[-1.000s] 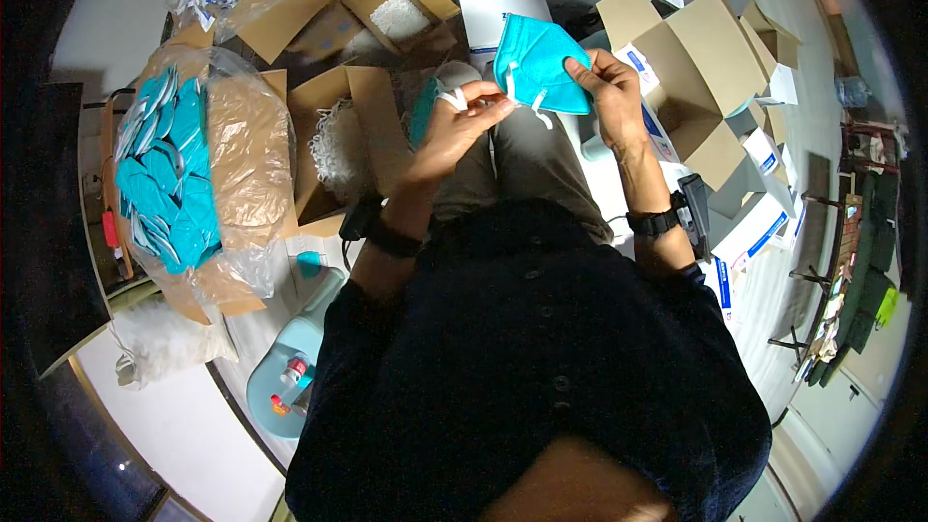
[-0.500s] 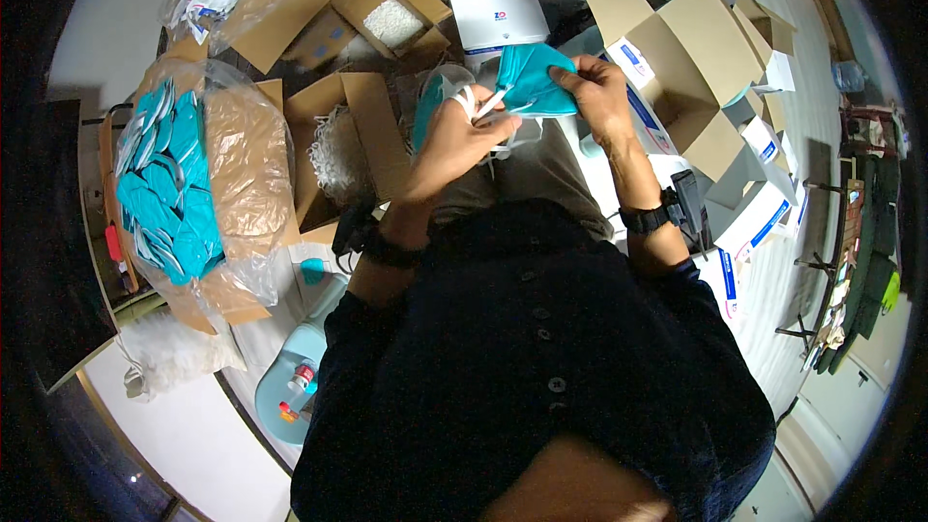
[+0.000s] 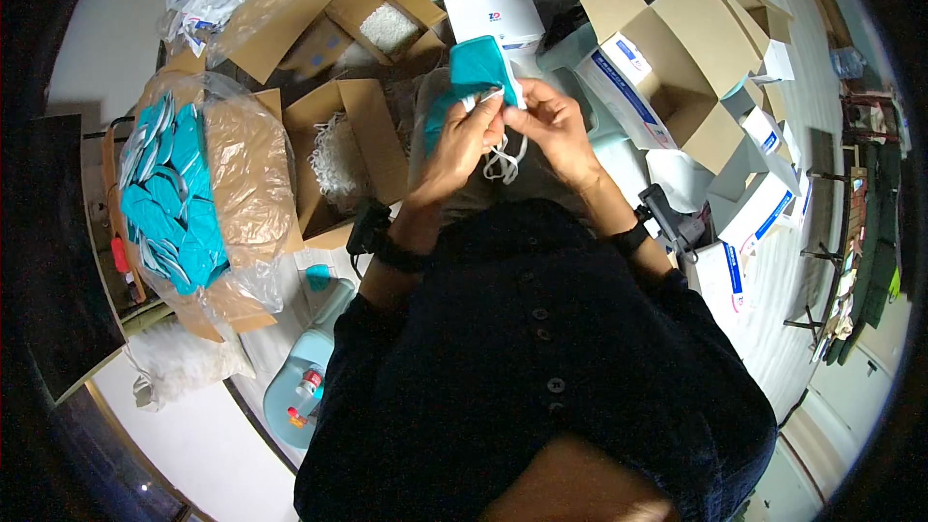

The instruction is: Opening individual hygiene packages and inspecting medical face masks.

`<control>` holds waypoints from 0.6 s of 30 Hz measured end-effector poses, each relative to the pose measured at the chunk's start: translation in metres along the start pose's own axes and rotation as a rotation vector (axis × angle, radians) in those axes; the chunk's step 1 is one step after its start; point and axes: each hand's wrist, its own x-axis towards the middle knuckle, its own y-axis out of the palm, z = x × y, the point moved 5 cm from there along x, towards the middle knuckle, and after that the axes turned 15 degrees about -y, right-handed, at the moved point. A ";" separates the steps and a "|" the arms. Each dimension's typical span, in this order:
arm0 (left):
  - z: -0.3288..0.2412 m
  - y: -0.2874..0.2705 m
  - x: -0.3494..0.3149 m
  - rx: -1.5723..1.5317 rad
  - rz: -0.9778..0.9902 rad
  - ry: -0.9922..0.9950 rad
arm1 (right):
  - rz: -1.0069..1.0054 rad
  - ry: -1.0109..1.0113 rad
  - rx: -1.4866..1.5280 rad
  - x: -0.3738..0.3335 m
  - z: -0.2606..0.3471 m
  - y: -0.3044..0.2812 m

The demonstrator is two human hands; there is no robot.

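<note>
A teal face mask (image 3: 478, 66) with a white edge is held up above my lap. My left hand (image 3: 462, 145) is closed on its lower edge, thumb and fingers pinched together. Right beside it, my right hand (image 3: 559, 130) pinches the mask's white-edged side, its fingertips nearly meeting the left ones. White elastic straps (image 3: 505, 166) dangle in loops below the fingers. Behind the left hand, more teal material (image 3: 438, 116) lies on my lap, partly hidden.
At left, a plastic-lined carton (image 3: 253, 169) holds a pile of teal masks (image 3: 174, 198). Beside it an open carton (image 3: 375, 140) contains white elastic bands (image 3: 333, 159). White boxes (image 3: 495, 19) and a large open carton (image 3: 720, 34) stand ahead and right. A bottle (image 3: 307, 387) lies in a blue tub (image 3: 278, 406).
The mask has shifted left and turned more upright. My right hand has left its upper right corner and come down beside my left hand. The straps now hang lower in view.
</note>
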 end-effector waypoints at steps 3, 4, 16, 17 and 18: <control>0.007 -0.003 -0.001 -0.032 0.035 -0.119 | -0.076 0.010 -0.256 0.001 -0.010 -0.016; -0.003 -0.003 -0.006 -0.034 -0.073 -0.081 | -0.055 -0.006 -0.408 0.002 -0.005 -0.016; 0.000 -0.039 0.014 1.110 -0.940 0.631 | -0.040 -0.332 -0.919 -0.014 0.043 0.015; 0.017 -0.069 0.018 1.040 -0.975 0.601 | -0.046 -0.414 -0.943 -0.017 0.050 0.013; 0.025 -0.095 0.019 0.974 -0.996 0.576 | -0.104 -0.358 -0.865 -0.023 0.048 0.005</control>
